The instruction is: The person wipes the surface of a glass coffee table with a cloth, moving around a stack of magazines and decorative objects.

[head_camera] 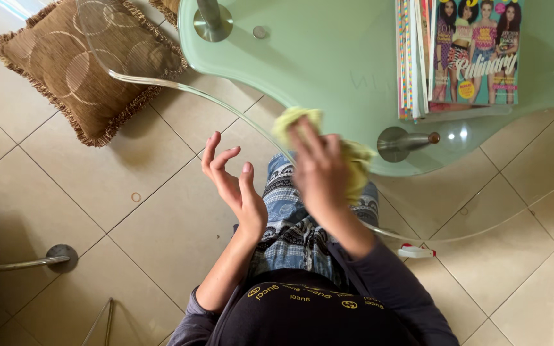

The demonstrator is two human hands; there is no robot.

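Observation:
My right hand [318, 170] is blurred with motion and presses a yellow-green cloth [357, 163] against the near edge of a glass tabletop [328, 57]. The cloth bulges out above and to the right of the fingers. My left hand [232, 182] hovers just left of it, fingers spread and palm turned up, holding nothing. Both forearms come up from the bottom of the view in dark grey sleeves.
A stack of magazines [463, 54] lies on the lower glass shelf at the upper right. Metal table posts [402, 142] stand under the glass. A brown fringed cushion [84, 64] lies on the tiled floor at upper left. A small white and red object [415, 252] is on the floor.

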